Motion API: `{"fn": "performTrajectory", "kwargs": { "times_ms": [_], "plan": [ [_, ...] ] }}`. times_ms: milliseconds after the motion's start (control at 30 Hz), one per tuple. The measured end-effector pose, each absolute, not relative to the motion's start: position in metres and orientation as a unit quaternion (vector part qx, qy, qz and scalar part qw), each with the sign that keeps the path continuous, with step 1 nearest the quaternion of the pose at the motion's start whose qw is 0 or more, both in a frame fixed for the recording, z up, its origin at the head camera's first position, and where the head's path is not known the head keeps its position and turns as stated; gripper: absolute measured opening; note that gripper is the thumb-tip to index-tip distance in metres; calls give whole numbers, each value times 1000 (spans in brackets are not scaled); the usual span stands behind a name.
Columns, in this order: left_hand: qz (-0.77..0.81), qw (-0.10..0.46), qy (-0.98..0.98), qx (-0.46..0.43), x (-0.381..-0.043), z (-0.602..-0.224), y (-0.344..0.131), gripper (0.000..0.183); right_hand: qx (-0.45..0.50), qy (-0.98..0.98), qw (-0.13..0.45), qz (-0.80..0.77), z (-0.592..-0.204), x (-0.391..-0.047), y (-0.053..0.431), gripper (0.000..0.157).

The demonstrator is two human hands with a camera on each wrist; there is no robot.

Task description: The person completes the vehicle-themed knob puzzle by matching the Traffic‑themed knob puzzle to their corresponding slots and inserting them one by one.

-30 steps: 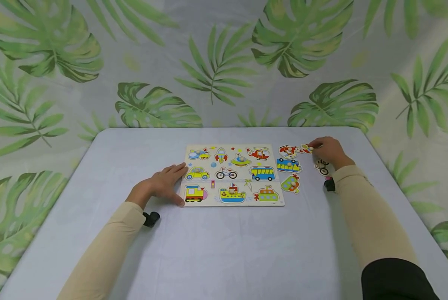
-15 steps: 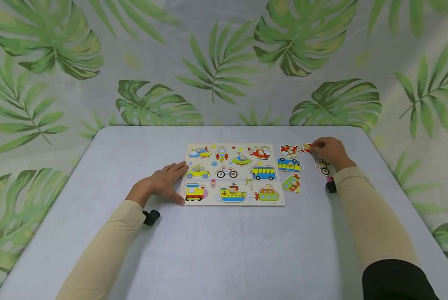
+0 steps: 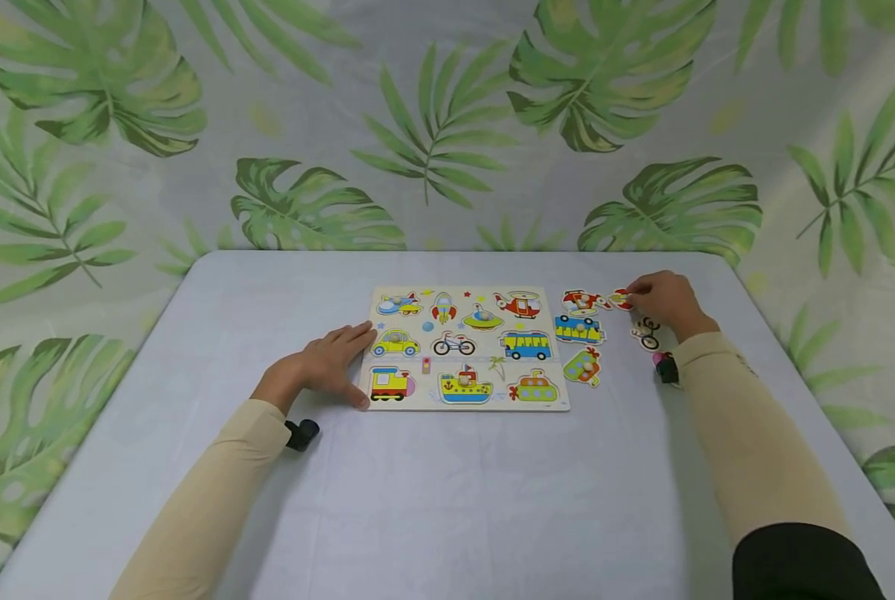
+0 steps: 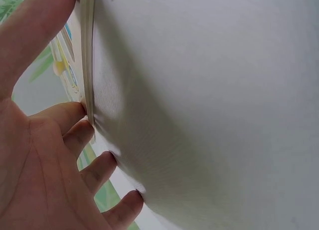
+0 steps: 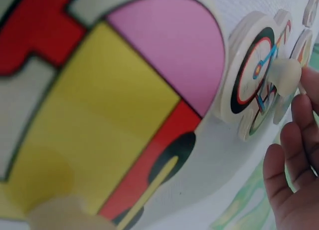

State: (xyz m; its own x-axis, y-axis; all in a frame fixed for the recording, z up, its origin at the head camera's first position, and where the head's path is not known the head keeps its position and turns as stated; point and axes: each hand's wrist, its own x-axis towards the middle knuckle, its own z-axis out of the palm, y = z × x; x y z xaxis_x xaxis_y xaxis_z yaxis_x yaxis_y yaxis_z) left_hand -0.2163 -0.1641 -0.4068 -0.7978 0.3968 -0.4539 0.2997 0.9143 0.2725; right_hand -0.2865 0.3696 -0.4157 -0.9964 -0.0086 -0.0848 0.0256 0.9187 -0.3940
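Note:
A wooden vehicle puzzle board (image 3: 485, 403) lies flat on the table. My left hand (image 3: 326, 367) lies at its left side, fingers extended. In the left wrist view, thumb and some fingertips touch the board's edge (image 4: 87, 50). To the board's right, my right hand (image 3: 668, 302) pinches a small red-and-yellow puzzle piece (image 3: 619, 299); the fingers partly cover it. Beside it lie a helicopter piece (image 3: 579, 302), a bus piece (image 3: 578, 330) and a submarine piece (image 3: 584, 367). A bicycle piece (image 5: 254, 70) and a train piece (image 5: 114, 105) lie under the right wrist.
The white table (image 3: 447, 500) reaches in front of the board. A leaf-patterned cloth (image 3: 447, 125) hangs behind the table's back edge. Black wrist cameras (image 3: 302, 435) are worn on both wrists.
My right hand has shifted slightly to the right, and a little more of the red-and-yellow piece shows. The left hand stays at the board's edge.

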Motion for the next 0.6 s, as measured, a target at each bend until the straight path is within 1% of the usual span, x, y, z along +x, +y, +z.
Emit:
{"fn": "performTrajectory", "kwargs": {
  "times_ms": [100, 300, 467, 600],
  "plan": [
    [95, 260, 943, 188, -216, -407, -164, 113, 5, 979, 45, -200, -415, -285, 372, 32],
    [98, 257, 943, 189, -216, -406, -164, 113, 0, 975, 79, -210, -415, -288, 377, 34],
    [100, 261, 942, 187, -215, -405, -164, 113, 24, 975, 72, -209, -420, -290, 380, 40],
    [99, 263, 941, 186, -216, -405, -164, 113, 34, 974, 69, -214, -424, -290, 382, 38]
  ]
}}
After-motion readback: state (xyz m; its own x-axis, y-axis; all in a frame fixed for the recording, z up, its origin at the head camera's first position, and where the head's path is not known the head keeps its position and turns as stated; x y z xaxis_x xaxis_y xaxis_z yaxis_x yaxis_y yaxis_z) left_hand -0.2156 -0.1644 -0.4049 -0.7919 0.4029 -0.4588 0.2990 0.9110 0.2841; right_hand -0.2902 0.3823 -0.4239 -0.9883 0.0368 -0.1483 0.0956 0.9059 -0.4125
